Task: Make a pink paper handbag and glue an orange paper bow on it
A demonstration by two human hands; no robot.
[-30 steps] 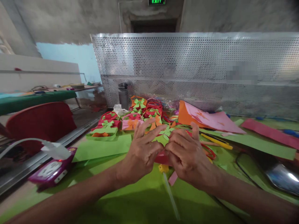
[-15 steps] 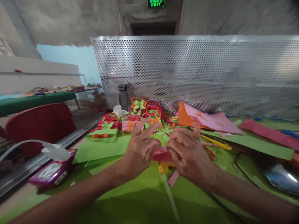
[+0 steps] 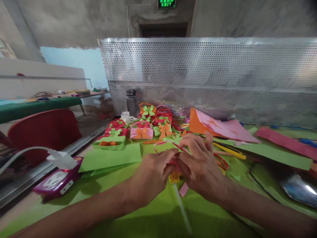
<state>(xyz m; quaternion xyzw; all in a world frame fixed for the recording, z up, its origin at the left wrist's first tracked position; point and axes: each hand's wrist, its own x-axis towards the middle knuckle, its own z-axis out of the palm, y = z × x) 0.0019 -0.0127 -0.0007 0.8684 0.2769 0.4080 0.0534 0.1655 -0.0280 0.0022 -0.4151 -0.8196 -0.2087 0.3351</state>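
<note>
- paper piece point(image 3: 174, 163), pinkish-red, sits between your left hand point(image 3: 153, 173) and right hand point(image 3: 201, 167), just beyond the yellow tool point(image 3: 175, 178), over the green tabletop point(image 3: 143, 221).
- both hands pinch it, one per side; your knuckles hide most, so whether it's folded is hard to tell.
- press with even force from both thumbs so the paper doesn't skew or crease.
- let your wrists clear the transparent stick point(image 3: 182, 208) below.

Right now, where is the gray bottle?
The gray bottle stands left of center in the head view, in front of the perforated metal screen, just behind a crumpled white item.
</note>
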